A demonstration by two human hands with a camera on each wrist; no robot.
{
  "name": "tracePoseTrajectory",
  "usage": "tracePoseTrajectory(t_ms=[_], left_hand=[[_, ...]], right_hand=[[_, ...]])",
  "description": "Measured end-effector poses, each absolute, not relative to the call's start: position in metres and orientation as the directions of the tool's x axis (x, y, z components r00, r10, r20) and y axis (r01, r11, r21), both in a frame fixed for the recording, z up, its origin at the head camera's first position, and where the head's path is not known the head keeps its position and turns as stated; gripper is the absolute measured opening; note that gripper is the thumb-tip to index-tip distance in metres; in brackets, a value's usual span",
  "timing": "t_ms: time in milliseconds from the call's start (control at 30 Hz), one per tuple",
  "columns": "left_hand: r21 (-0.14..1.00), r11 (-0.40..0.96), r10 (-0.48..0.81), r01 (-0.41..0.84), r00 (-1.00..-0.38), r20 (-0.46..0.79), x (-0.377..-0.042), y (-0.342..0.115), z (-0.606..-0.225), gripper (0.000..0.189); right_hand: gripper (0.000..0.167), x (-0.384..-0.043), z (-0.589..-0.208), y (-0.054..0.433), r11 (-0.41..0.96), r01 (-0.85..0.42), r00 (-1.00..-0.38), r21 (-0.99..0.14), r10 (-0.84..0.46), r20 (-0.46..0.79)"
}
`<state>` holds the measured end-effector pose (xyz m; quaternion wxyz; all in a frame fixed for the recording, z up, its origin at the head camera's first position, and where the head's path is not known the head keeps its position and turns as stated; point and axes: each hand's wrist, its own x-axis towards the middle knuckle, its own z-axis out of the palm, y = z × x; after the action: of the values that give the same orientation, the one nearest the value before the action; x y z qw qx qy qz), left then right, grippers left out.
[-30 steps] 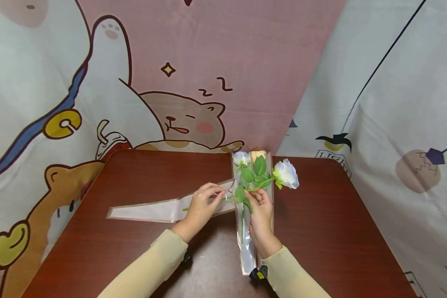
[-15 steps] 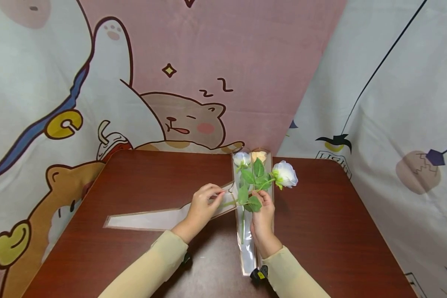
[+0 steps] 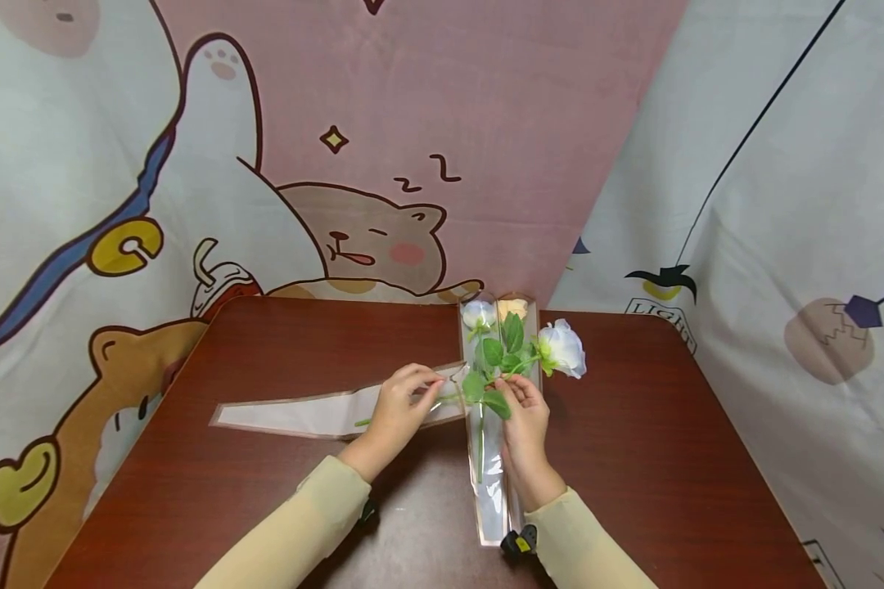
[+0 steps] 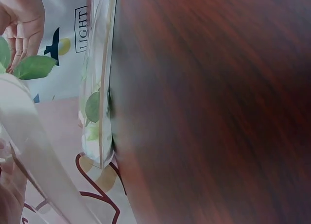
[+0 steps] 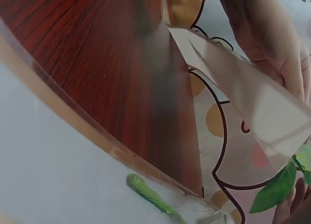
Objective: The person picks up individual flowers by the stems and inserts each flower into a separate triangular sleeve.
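My left hand [image 3: 396, 409] pinches the open mouth of a long, tapering white flower sleeve [image 3: 287, 415] with a brownish-pink border. In my right hand [image 3: 526, 429], thumb and fingers pinch the leafy stem of a pale blue-white artificial rose [image 3: 562, 349]. Its bloom points right, outside the sleeve, while its stem runs left into the mouth. The stem's lower end shows left of my left hand. The left wrist view shows the sleeve [image 4: 36, 127] raised close by, with a green leaf [image 4: 36, 67] at its mouth. From the right wrist, the sleeve [image 5: 257, 93] slants below my left hand [image 5: 279, 44].
Beneath my right hand lie two wrapped flowers side by side, a pale blue rose [image 3: 479, 315] and a cream flower [image 3: 513, 308]. They rest lengthwise on the dark red-brown table [image 3: 633, 458]. A cartoon-printed cloth [image 3: 523, 147] hangs behind the table.
The rose has moved slightly left and down with my right hand. The sleeve's narrow end dipped, then rose back. My left hand has stayed nearly in place.
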<state>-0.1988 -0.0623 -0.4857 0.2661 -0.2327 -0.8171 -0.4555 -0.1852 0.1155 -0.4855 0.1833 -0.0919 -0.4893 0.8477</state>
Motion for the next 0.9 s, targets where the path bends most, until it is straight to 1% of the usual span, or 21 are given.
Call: tracePoseTrajectory(t_ms=[200,367,467,633,767,900], left_hand=[[0.623,0.462,0.137,0.631,-0.745,0.653,-0.1981,-0.0614,-0.4855,0.006],[0.634,0.457,0.142,0.624,-0.755,0.64,-0.1972,-0.061,-0.4863,0.007],[0.64,0.458,0.14,0.617,-0.761,0.633,-0.1971,-0.0618,-0.4865,0.007],[0.634,0.46,0.136,0.622,-0.755,0.642,-0.1978,-0.0639,-0.486,0.006],[0.629,0.459,0.131,0.627,-0.748,0.65,-0.1986,-0.065,-0.4853,0.006],[0.635,0.453,0.126,0.625,-0.751,0.649,-0.1985,-0.0655,-0.4847,0.006]], right_hand=[[0.016,-0.1812,-0.4826,0.1129,-0.411,-0.198,-0.937,-0.89,0.345,0.05],[0.013,-0.1786,-0.4811,0.1087,-0.356,-0.161,-0.952,-0.92,0.3,0.051],[0.013,-0.1786,-0.4811,0.1078,-0.355,-0.16,-0.955,-0.921,0.29,0.054],[0.014,-0.1806,-0.4824,0.1104,-0.358,-0.148,-0.96,-0.922,0.277,0.046],[0.003,-0.1827,-0.4832,0.1139,-0.364,-0.111,-0.964,-0.925,0.265,0.011],[0.01,-0.1841,-0.4834,0.1164,-0.379,-0.11,-0.964,-0.919,0.264,0.006]])
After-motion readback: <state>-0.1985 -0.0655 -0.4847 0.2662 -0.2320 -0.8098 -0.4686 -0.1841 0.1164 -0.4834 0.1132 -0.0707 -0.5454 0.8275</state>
